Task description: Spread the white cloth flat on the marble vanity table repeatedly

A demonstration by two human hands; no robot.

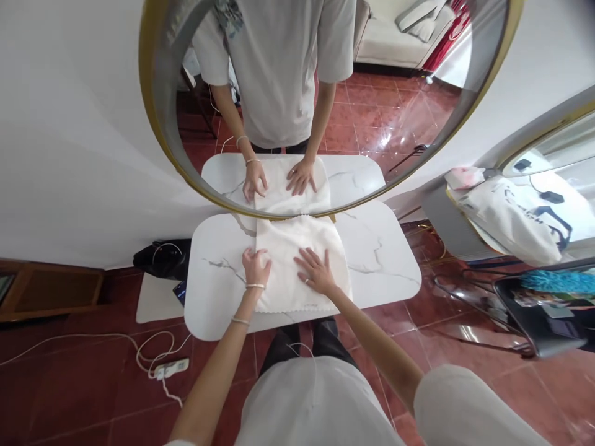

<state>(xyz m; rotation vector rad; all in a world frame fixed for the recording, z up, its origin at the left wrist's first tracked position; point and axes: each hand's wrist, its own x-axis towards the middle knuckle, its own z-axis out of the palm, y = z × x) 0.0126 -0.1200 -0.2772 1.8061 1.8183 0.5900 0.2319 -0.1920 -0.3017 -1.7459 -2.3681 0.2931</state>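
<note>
A white towel (297, 288) with scalloped edges lies spread on a white marble-patterned tabletop (385, 260). Its far edge reaches the foot of the mirror, and a small faint mark shows near its front edge. At the towel's left edge, my left hand (255, 267) has its fingers curled in and gripping the cloth; two thin bracelets circle that wrist. My right hand (317, 271) lies flat on the right half of the towel, fingers spread, with a ring on one finger. Both hands and the towel appear again in the mirror.
A large gold-rimmed round mirror (395, 111) stands right behind the tabletop. On the left are a black bag (162, 260) and a power strip (171, 368) with trailing cables on the red tile floor. A black chair (520, 316) holding several items stands right.
</note>
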